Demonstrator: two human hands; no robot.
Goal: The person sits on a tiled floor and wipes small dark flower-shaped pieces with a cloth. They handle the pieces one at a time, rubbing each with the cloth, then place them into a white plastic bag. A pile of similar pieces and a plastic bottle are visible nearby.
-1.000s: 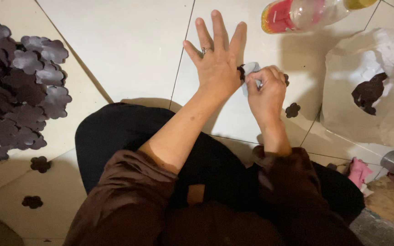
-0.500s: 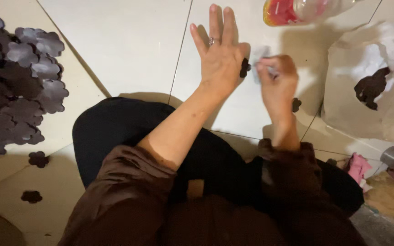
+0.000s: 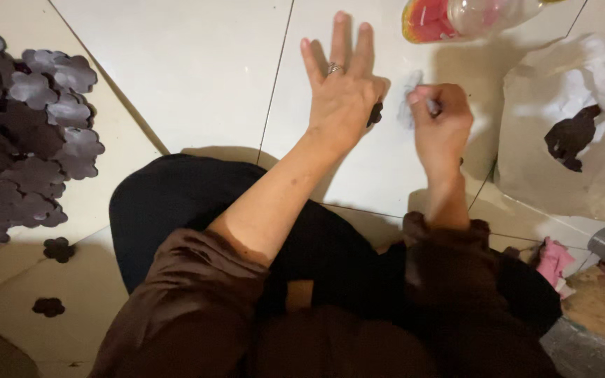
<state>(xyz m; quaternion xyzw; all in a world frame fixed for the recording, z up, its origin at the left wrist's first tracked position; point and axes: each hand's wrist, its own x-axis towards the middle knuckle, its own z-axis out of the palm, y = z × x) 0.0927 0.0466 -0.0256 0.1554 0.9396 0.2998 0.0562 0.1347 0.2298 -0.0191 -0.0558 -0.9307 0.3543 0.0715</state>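
My left hand (image 3: 341, 91) is raised over the white tiled floor with fingers straight and spread, a ring on one finger. A small dark flower-shaped piece (image 3: 374, 113) shows at its thumb side, pinched there or lying under the palm; I cannot tell which. Just to the right, my right hand (image 3: 439, 122) is curled shut around a thin pale scrap (image 3: 409, 94), which sticks out at the fingertips toward the left hand. Both forearms come out of dark brown sleeves.
A heap of dark purple flower-shaped cutouts (image 3: 19, 126) lies at the left, with two loose ones (image 3: 57, 248) nearer me. A clear plastic bottle with a red end (image 3: 456, 17) lies at the top. At right, a white plastic bag (image 3: 575, 126) holds dark pieces; pink scraps (image 3: 553, 260) lie below.
Both hands have moved slightly up and away from me. The left fingers have drawn closer together, and the right hand has closed more tightly on the pale scrap.
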